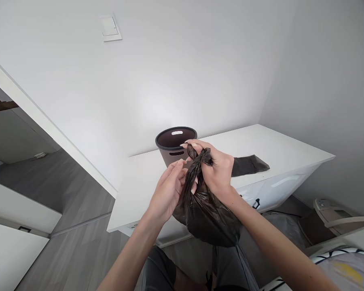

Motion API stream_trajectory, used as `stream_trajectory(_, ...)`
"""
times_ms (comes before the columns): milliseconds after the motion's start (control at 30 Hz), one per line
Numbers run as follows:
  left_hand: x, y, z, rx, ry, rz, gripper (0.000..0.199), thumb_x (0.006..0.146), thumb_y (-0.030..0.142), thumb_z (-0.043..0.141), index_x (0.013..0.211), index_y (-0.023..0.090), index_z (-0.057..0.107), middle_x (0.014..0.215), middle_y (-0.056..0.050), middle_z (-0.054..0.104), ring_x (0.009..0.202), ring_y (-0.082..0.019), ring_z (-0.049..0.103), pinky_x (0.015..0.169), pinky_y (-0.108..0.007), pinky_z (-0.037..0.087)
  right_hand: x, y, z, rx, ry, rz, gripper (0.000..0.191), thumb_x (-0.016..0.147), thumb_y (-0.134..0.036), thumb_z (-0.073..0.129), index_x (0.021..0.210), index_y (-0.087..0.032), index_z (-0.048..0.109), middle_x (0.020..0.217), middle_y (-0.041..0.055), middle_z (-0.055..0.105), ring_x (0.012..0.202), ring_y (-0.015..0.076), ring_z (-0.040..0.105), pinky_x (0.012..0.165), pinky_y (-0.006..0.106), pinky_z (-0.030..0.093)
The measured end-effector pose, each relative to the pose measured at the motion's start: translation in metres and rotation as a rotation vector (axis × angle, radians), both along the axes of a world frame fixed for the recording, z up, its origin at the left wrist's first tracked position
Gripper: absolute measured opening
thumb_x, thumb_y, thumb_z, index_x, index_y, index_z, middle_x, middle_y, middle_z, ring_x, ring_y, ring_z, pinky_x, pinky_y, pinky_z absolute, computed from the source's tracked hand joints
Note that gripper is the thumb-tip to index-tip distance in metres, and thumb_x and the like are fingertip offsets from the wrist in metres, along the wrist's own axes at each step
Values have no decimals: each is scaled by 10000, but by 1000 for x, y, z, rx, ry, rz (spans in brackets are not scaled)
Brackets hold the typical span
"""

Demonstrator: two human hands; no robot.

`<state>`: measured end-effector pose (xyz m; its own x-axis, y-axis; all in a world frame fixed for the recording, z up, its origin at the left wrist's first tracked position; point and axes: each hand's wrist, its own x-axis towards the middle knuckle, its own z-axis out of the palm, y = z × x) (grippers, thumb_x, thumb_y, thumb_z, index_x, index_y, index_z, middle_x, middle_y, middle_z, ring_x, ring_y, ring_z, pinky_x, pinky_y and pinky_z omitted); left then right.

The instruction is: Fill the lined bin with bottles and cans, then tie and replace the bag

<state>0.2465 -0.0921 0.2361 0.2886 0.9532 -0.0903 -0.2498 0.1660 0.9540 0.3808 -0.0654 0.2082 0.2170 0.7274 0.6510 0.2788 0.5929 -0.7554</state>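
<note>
As a plastic bag hangs beneath, the right hand clenches its neck. The left hand curls alongside, hold unclear.

A black plastic bag is held at its gathered neck by the left hand and right hand. A dark bin and flat dark plastic are supported by the white worktop.
</note>
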Motion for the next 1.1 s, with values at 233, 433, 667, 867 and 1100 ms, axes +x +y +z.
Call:
stream_trajectory(233,1,18,-1,44,-27,-123,480,926,640,583,961,167,657,739,-5,607,467,-47,436,452,-196,368,0,8,-5,57,-154,50,412,985,-206,471,1344,-310,643,1243,-11,745,1087,181,732,983,312,567)
stream_trajectory(433,8,31,-2,-102,-182,-5,483,757,617,796,761,175,602,537,83,363,466,-50,417,488,-188,422,-6,13,5,8,-69,117,462,974,-188,485,1414,-324,519,1316,-19,710,1204,174,685,996,318,573)
stream_trajectory(667,3,41,-10,-61,-315,66,304,732,322,900,872,132,708,699,37,567,585,-29,511,605,-154,477,4,22,18,6,-151,249,478,978,-194,493,1438,-320,499,1279,-17,728,1169,174,701,1007,321,556)
stream_trajectory(867,-8,45,-12,151,-121,205,322,777,346,859,977,107,776,768,-12,648,686,-76,555,693,-199,479,23,41,15,-20,-581,241,529,979,-160,474,1491,-289,487,1126,9,773,866,186,749,842,306,562)
stream_trajectory(1100,-24,64,-23,257,-59,397,331,779,437,840,785,142,689,741,-7,642,702,-103,586,711,-237,479,25,61,24,92,-830,267,430,1071,-289,412,1494,-237,471,1179,74,755,965,217,736,801,295,535)
